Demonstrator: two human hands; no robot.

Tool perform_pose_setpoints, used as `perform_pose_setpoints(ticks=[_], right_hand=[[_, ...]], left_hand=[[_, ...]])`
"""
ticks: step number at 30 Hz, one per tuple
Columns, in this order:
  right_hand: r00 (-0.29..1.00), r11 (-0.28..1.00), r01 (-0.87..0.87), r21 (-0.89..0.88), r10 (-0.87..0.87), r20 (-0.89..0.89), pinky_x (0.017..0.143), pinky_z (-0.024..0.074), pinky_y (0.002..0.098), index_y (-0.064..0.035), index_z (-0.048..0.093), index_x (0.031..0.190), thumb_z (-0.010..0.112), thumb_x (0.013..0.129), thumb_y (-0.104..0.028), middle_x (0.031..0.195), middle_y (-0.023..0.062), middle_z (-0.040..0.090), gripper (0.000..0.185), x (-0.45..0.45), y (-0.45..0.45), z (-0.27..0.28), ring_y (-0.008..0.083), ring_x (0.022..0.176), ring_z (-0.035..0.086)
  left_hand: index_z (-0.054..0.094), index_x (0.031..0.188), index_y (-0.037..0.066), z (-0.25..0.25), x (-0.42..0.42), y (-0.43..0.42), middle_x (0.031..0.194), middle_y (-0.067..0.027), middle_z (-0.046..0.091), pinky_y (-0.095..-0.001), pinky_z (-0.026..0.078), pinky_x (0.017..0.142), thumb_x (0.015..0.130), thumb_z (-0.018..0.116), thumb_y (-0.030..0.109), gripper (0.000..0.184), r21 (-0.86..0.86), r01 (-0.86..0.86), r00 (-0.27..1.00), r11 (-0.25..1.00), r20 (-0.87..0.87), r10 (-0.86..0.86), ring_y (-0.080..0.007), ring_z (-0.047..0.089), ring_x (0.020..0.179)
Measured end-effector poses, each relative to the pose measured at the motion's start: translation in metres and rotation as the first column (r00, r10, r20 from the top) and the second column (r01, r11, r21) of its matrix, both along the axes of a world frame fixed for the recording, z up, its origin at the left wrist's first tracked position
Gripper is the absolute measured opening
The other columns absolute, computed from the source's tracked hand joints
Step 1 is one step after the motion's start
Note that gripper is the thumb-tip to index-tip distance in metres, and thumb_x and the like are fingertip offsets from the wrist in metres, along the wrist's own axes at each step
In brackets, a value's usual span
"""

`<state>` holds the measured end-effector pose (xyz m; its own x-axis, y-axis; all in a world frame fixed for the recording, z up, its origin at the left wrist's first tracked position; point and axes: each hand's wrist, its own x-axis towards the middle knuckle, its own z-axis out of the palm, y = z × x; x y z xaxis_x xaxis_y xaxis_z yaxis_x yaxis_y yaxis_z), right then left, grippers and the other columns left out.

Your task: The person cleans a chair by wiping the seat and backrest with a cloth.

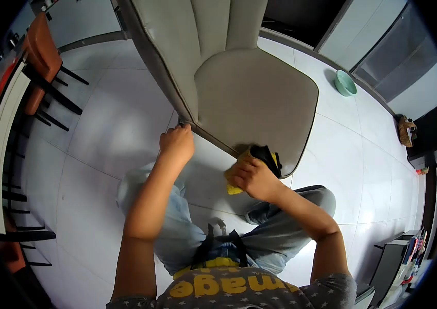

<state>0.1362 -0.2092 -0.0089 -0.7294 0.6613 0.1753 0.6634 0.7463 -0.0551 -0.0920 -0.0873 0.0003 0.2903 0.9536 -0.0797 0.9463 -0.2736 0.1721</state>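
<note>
A grey-beige upholstered chair [259, 98] stands in front of me, its seat facing up and its padded backrest [169, 46] to the left. My left hand [177, 141] is closed on the chair near the lower corner where backrest and seat meet; its fingertips are partly hidden. In my right hand [253, 177] is a bunched yellow and black cloth [234, 189], pressed to the near side edge of the seat. The chair's legs are mostly out of sight below the seat.
White floor tiles [110, 98] surround the chair. A green basin [345, 83] sits on the floor at the far right. Orange-brown chairs [41, 51] line a long table [2, 139] on the left. A cabinet with items [391, 262] stands at the lower right.
</note>
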Motion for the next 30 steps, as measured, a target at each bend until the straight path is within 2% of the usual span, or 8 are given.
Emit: perform_pose_setpoints(ticks=[3,9,13,15,17,21,23,30], right_hand=[[0.991,0.996,0.067,-0.058,-0.074,-0.115,0.094,0.0413,0.0396,-0.0091,0.062,0.107,0.057,0.074,-0.013,0.105,0.0069,0.065,0.034,0.01,-0.015,0.013,0.0235,0.102,0.06],[0.895,0.911,0.275,-0.307,-0.359,-0.265,0.087,0.0477,0.04,-0.0054,0.056,0.116,0.059,0.066,0.003,0.109,0.012,0.063,0.051,0.016,-0.032,0.032,0.0331,0.102,0.059],[0.555,0.788,0.471,-0.396,-0.614,-0.562,0.089,0.0465,0.0378,-0.002,0.053,0.117,0.055,0.069,0.009,0.108,0.0157,0.06,0.049,0.019,-0.046,0.032,0.0356,0.102,0.057],[0.176,0.693,0.453,-0.56,-0.685,-0.707,0.088,0.0452,0.0329,-0.0017,0.053,0.116,0.054,0.072,0.009,0.103,0.0145,0.059,0.046,0.021,-0.054,0.024,0.0327,0.1,0.058],[0.079,0.671,0.449,-0.59,-0.688,-0.722,0.087,0.0436,0.0295,-0.0012,0.053,0.116,0.054,0.081,0.005,0.102,0.0105,0.06,0.035,0.016,-0.065,0.023,0.026,0.096,0.058],[-0.253,0.59,0.157,-0.792,-0.751,-0.609,0.085,0.0459,0.0304,-0.0014,0.054,0.116,0.055,0.094,-0.013,0.106,0.0076,0.061,0.025,-0.002,-0.084,0.021,0.0187,0.096,0.058],[-0.608,0.573,-0.237,-0.785,-0.717,-0.34,0.083,0.0497,0.0343,-0.002,0.051,0.119,0.054,0.094,-0.017,0.105,0.0094,0.061,0.029,-0.009,-0.087,0.027,0.0211,0.094,0.061],[-0.596,0.56,-0.38,-0.736,-0.757,-0.268,0.081,0.0518,0.0365,-0.0036,0.049,0.121,0.054,0.093,-0.029,0.106,0.0115,0.061,0.038,-0.029,-0.096,0.017,0.0224,0.095,0.062]], left_hand=[[0.056,0.094,0.003,0.005,0.007,-0.005,0.094,-0.0151,0.064,-0.0467,0.048,0.077,0.091,0.052,0.019,0.017,-0.028,0.111,0.993,0.993,-0.028,-0.111,-0.035,0.062,0.089],[0.059,0.1,0.004,0.027,0.049,-0.031,0.099,-0.0085,0.066,-0.0375,0.049,0.078,0.09,0.056,0.012,0.014,0.025,0.388,0.805,0.921,0.477,-0.352,-0.0274,0.063,0.09],[0.057,0.115,0.004,0.034,0.068,-0.044,0.112,-0.0091,0.064,-0.0341,0.047,0.089,0.087,0.058,0.003,0.028,-0.114,0.521,0.599,0.846,0.755,-0.266,-0.0212,0.062,0.103],[0.053,0.124,0.005,0.031,0.076,-0.054,0.121,-0.0082,0.06,-0.0353,0.044,0.094,0.087,0.059,0.002,0.037,-0.083,0.668,0.395,0.74,0.881,-0.258,-0.0209,0.057,0.112],[0.051,0.128,0.007,0.033,0.081,-0.061,0.127,-0.0088,0.056,-0.0348,0.042,0.097,0.087,0.06,0.003,0.042,-0.042,0.719,0.366,0.694,0.872,-0.326,-0.0211,0.053,0.118],[0.052,0.126,0.005,0.029,0.086,-0.068,0.116,-0.008,0.06,-0.0303,0.044,0.093,0.086,0.061,0.003,0.041,-0.206,0.722,0.37,0.661,0.922,-0.116,-0.017,0.056,0.108],[0.053,0.125,0.003,0.031,0.083,-0.068,0.112,-0.0075,0.061,-0.0287,0.045,0.091,0.086,0.062,0.004,0.04,-0.341,0.758,0.383,0.556,0.923,0.044,-0.0151,0.057,0.104],[0.059,0.112,-0.001,0.019,0.075,-0.075,0.1,-0.0053,0.062,-0.0255,0.046,0.083,0.087,0.064,0.007,0.026,-0.329,0.743,0.287,0.583,0.943,0.168,-0.012,0.057,0.092]])
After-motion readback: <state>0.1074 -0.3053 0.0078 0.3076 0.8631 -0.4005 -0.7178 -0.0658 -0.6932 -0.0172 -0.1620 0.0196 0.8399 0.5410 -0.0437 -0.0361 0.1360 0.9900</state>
